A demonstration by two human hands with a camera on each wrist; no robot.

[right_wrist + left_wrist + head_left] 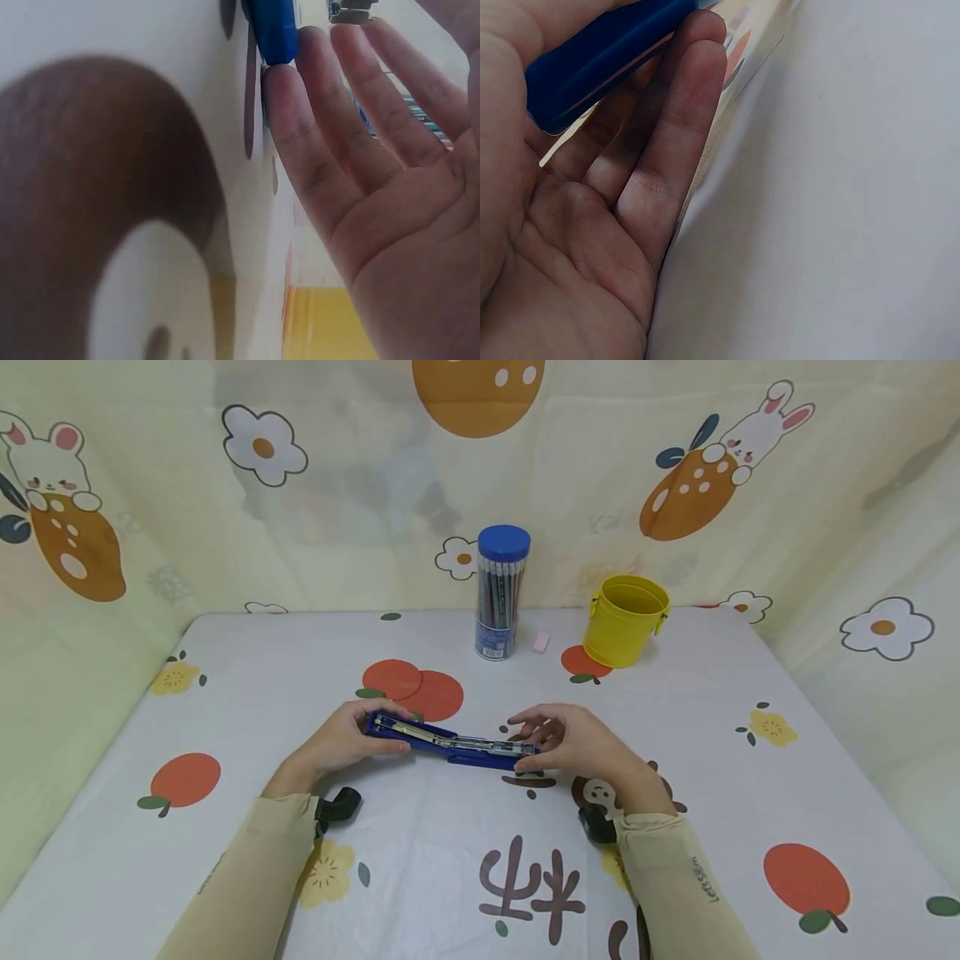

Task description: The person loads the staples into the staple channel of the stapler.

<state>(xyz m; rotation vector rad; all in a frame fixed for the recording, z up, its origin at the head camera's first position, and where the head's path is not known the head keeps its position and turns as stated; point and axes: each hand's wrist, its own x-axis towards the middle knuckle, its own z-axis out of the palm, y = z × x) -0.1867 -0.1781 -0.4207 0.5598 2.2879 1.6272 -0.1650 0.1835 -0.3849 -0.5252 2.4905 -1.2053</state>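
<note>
A blue stapler lies unfolded between the two hands over the cloth, its metal staple channel showing and its base toward the right. The left hand holds the stapler's left end, thumb along the near side and fingers behind. In the left wrist view, part of the blue stapler body sits between thumb and fingers, and the outer fingers stretch straight. At the right end, the right hand has its thumb by the base and fingers loosely spread. Its fingertips reach the blue end in the right wrist view.
A clear tub of pencils with a blue lid stands at the back. Beside it lies a small pink eraser. A yellow bucket stands farther right. The table has a fruit-printed white cloth, with a patterned curtain behind.
</note>
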